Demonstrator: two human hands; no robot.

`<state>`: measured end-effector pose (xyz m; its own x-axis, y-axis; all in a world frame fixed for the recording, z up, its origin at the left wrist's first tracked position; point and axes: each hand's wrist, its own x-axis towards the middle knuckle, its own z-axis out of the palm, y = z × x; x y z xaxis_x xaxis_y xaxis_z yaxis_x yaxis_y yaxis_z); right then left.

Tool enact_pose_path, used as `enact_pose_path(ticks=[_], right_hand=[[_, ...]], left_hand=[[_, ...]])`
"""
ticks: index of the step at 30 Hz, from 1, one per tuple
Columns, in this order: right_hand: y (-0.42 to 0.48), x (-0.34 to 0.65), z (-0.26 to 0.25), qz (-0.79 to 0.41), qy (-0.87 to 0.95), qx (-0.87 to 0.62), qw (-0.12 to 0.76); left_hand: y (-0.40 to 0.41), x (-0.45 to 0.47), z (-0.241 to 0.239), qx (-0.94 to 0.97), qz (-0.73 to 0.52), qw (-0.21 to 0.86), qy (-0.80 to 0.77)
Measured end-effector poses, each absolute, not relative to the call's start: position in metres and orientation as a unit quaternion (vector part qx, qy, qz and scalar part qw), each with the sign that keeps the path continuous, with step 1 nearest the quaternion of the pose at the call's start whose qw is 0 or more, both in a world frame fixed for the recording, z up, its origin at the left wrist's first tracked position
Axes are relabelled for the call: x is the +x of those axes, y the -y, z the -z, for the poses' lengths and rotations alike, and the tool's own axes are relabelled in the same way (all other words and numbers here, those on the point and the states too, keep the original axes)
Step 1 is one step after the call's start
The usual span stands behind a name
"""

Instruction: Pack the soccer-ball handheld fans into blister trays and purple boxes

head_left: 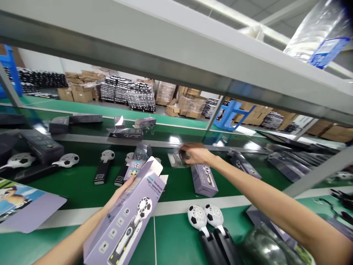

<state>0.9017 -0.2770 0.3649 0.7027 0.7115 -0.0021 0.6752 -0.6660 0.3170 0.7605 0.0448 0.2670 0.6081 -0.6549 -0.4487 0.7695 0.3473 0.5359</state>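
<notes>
In my left hand (pixel 124 187) is a purple handheld-fan box (pixel 129 224), tilted, its top flaps open and a football-headed fan printed on its front. My fingers wrap round the box's far side and are partly hidden. Above the green belt, my right hand (pixel 196 152) pinches a small clear plastic packet (pixel 176 159) with something dark at my fingers; motion smears it. Just below that hand lies another purple fan box (pixel 204 180). Two black-handled fans with white football heads (pixel 205 217) lie side by side in front of me.
More fans (pixel 103 167) and purple boxes (pixel 42 145) lie along the dark green belt (pixel 173 187). A grey shelf beam (pixel 165 48) crosses overhead, with slanted posts below. A dark glossy bag (pixel 264 243) sits at lower right, and a printed card sheet (pixel 30 206) at left.
</notes>
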Motion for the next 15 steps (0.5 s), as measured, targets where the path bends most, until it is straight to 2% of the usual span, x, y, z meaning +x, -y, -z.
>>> enact_pose_path(ticks=[2,5,7,9,12,14,15], right_hand=[[0.278,0.888,-0.384,-0.097,-0.388,0.903,0.156],[0.28,0.877,-0.401,-0.06,-0.49,0.855,0.162],[0.293,0.886,-0.412,-0.011,-0.496,0.862,0.107],[0.313,0.905,-0.422,0.009,-0.43,0.902,0.011],[0.321,0.924,-0.42,-0.035,-0.315,0.943,-0.099],[0.296,0.908,-0.399,-0.048,-0.287,0.946,-0.139],[0.275,0.888,-0.382,-0.034,-0.277,0.941,-0.192]], left_hand=[[-0.021,0.773,-0.272,0.42,0.428,0.799,-0.039],[0.04,0.8,-0.287,0.579,0.355,0.734,0.012],[0.085,0.823,-0.305,0.652,0.304,0.694,0.034],[0.113,0.842,-0.327,0.692,0.252,0.676,0.045],[0.084,0.843,-0.352,0.749,0.175,0.636,0.063],[0.022,0.815,-0.349,0.788,0.185,0.579,0.104],[-0.014,0.793,-0.34,0.818,0.22,0.508,0.156]])
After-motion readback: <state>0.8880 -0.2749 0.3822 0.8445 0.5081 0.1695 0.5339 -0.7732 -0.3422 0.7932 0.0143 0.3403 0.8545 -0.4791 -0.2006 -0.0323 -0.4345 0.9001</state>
